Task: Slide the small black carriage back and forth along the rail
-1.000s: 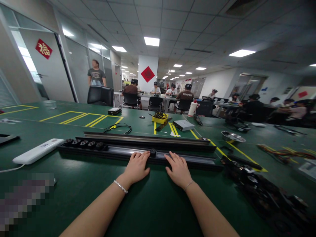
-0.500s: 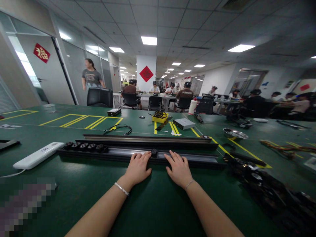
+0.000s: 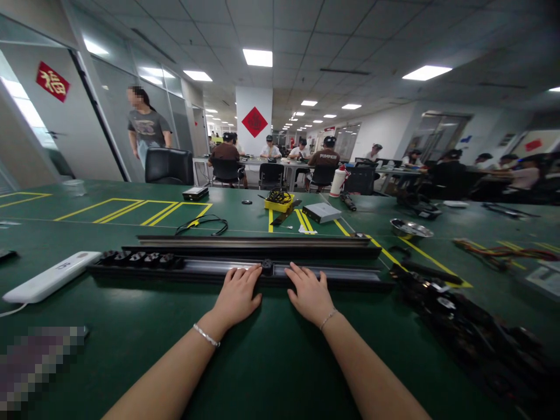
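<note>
As hands (image 3: 237,296) touch it, the channel (image 3: 210,266) lies crosswise.

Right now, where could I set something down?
Bare green tabletop shows between the left forearm and right forearm, and left toward the long white plastic case. Crowded: the right, with jumbled black parts, and the left end of the long black channel, holding small black pieces.
</note>
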Demonstrator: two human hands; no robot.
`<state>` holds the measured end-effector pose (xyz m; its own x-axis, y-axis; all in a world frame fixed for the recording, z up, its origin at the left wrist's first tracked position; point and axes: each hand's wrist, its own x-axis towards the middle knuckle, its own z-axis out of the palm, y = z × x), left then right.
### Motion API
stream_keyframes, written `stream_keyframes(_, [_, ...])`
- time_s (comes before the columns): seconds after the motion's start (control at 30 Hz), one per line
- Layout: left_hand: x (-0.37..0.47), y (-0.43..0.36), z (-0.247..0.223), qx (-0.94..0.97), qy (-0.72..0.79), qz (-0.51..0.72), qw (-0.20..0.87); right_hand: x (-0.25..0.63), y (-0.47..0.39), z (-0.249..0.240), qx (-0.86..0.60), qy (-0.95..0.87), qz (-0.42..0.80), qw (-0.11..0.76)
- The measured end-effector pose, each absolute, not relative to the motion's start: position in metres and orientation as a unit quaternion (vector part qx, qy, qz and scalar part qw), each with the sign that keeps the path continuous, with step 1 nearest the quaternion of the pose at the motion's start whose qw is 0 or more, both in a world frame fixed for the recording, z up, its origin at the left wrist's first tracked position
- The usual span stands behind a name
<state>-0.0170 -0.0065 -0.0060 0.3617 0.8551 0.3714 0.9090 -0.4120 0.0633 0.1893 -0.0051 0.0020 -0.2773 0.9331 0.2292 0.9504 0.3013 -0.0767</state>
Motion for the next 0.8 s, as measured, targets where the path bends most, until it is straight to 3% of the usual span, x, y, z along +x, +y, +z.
stream_keyframes(0.33, [-0.017, -0.006, -0.006, -0.824, -0.537, -0.17, 0.064, 0.189, -0.005, -0.001, -0.59, -0.797, -0.056, 0.115])
stream_keyframes(0.8, [-0.016, -0.006, -0.008, -0.823, -0.536, -0.179, 0.068, 0.181, -0.002, -0.015, -0.561, -0.799, -0.107, 0.19])
